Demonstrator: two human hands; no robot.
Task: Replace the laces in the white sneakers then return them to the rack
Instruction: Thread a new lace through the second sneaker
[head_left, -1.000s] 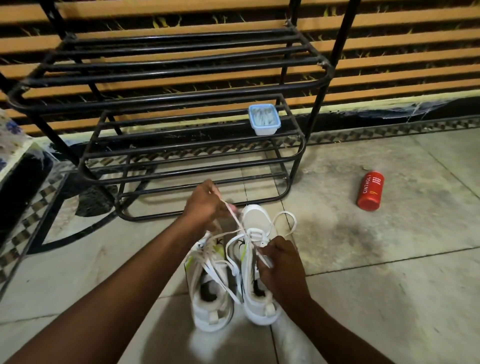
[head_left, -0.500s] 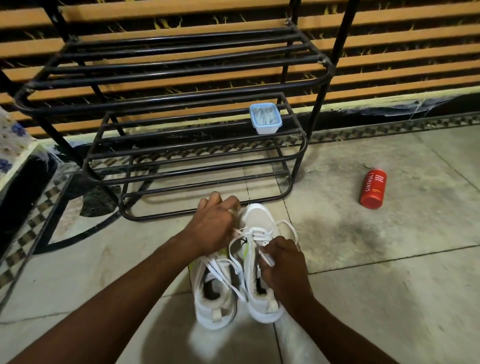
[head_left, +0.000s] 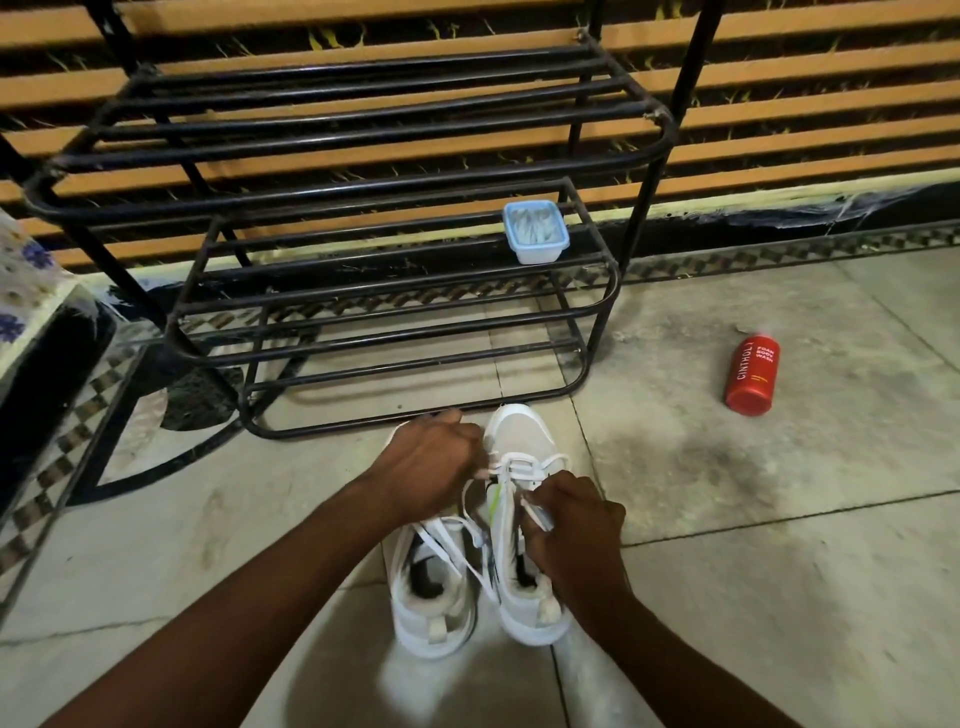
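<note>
Two white sneakers stand side by side on the floor tiles, toes toward the rack. My left hand lies over the toe of the left sneaker and pinches the white lace at the lower eyelets of the right sneaker. My right hand grips the other lace end over that shoe's tongue. Loose lace loops trail across the left sneaker's opening. The black metal rack stands just beyond the shoes.
A small blue-rimmed plastic box holding white pieces sits on the rack's lower shelf at the right. A red body-wash bottle lies on the floor to the right. A cloth-covered dark object stands at the left edge.
My left hand has come down from a raised pull on the lace to the shoe's lower eyelets. The right hand stayed on the lace over the tongue.
</note>
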